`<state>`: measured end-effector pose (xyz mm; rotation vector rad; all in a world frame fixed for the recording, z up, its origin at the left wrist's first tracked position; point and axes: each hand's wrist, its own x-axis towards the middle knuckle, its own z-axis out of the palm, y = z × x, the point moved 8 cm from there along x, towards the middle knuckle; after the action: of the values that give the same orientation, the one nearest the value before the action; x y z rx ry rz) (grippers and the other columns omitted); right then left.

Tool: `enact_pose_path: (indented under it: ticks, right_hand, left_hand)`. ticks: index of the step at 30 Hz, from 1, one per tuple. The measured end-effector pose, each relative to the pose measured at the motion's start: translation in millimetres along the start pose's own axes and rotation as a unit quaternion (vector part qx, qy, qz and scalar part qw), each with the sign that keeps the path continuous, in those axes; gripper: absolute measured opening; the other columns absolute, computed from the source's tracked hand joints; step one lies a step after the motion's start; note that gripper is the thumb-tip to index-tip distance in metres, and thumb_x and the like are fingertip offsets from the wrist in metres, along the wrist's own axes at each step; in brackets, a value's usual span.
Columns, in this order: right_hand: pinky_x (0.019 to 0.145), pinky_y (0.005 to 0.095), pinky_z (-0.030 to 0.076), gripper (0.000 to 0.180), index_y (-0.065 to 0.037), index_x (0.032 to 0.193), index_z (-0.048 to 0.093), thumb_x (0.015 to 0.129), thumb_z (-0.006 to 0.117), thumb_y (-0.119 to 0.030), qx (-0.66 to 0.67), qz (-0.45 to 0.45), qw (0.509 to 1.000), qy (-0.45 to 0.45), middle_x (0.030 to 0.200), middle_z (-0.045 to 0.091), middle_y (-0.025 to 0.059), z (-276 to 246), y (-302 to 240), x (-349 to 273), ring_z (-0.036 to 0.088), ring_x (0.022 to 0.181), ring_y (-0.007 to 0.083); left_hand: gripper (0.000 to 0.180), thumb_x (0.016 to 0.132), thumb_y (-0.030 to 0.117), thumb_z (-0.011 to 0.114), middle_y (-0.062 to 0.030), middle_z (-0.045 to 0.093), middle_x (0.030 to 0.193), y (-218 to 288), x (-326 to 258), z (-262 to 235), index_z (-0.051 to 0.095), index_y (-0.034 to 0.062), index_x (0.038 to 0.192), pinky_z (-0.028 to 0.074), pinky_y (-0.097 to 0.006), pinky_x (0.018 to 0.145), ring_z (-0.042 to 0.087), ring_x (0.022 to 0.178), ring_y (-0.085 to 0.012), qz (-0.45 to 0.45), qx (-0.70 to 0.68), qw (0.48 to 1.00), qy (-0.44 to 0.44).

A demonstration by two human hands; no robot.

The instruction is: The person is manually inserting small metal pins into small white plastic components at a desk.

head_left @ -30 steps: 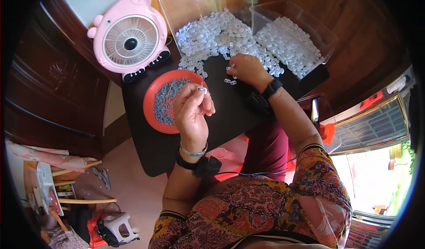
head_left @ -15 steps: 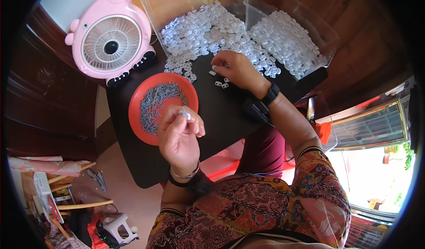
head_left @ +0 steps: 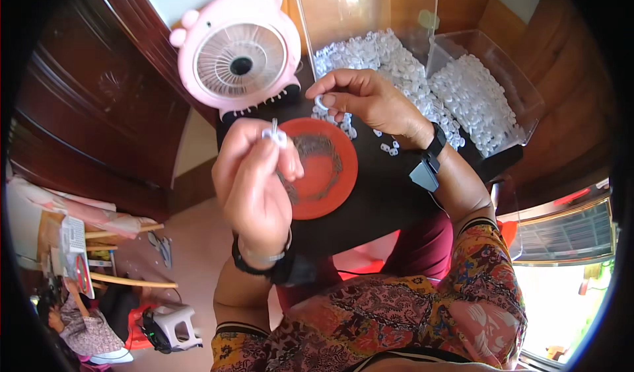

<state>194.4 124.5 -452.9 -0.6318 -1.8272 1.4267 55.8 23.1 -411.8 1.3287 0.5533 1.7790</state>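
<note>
While the dark table [head_left: 389, 203] spreads under the red plate [head_left: 347, 167], the pink fan [head_left: 241, 66] stands behind the plate and the white heap [head_left: 404, 65] lies behind it, to the right. By the plate's left side, the left hand [head_left: 254, 190], nearly closed, pinches a white piece [head_left: 279, 136] with a metal pin [head_left: 275, 125]; near its far edge, the half-curled right hand [head_left: 373, 101] pinches another piece [head_left: 319, 103]. Light grip, pin upright, seems best.

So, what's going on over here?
A person's left hand pinches a small white piece with a thin metal pin sticking up from it, while the right hand holds another white piece. A red plate of metal bits sits on the dark table, partly hidden by the left hand; a heap of white pieces lies behind.
</note>
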Motion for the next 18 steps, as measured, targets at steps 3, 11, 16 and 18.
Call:
enact_pose_path:
  ticks: [3, 11, 16, 18]
  right_hand:
    - [0.07, 0.0224, 0.047, 0.016, -0.003, 0.105, 0.063, 0.092, 0.058, -0.01, 0.044, -0.058, 0.995, 0.069, 0.084, 0.061, -0.0012, -13, -29, 7, 0.056, 0.074, 0.0072]
    - [0.064, 0.0211, 0.049, 0.012, -0.001, 0.1, 0.064, 0.089, 0.06, -0.004, 0.151, -0.13, 0.972, 0.128, 0.081, 0.066, 0.0029, -16, -54, 2, 0.06, 0.072, 0.0073]
    - [0.066, 0.0215, 0.05, 0.013, 0.0, 0.1, 0.065, 0.088, 0.061, -0.001, 0.129, -0.124, 0.978, 0.109, 0.084, 0.067, 0.0026, -10, -47, 7, 0.061, 0.074, 0.0059]
    - [0.067, 0.022, 0.051, 0.013, 0.001, 0.099, 0.066, 0.086, 0.063, -0.001, 0.137, -0.126, 0.979, 0.087, 0.084, 0.067, 0.0025, -13, -49, 9, 0.061, 0.075, 0.006]
  left_hand:
    - [0.017, 0.091, 0.016, 0.046, -0.0037, 0.047, 0.064, -11, 32, 1, 0.05, 0.0016, 0.083, 0.036, -0.023, 0.052, 0.045, 0.055, -0.0114, -0.059, -0.015, 0.998, 0.026]
    - [0.018, 0.091, 0.017, 0.048, -0.0038, 0.053, 0.064, -41, 33, 36, 0.051, 0.002, 0.081, 0.039, -0.02, 0.05, 0.052, 0.055, -0.0113, -0.091, -0.043, 0.995, -0.01]
    - [0.018, 0.092, 0.017, 0.046, -0.0066, 0.057, 0.067, -52, 42, 27, 0.052, 0.0022, 0.083, 0.042, -0.022, 0.054, 0.056, 0.058, -0.0133, -0.041, -0.03, 0.999, 0.013]
    - [0.018, 0.091, 0.017, 0.045, -0.0073, 0.057, 0.066, -53, 43, 26, 0.051, 0.002, 0.083, 0.042, -0.022, 0.054, 0.056, 0.058, -0.0137, -0.037, -0.04, 0.998, -0.005]
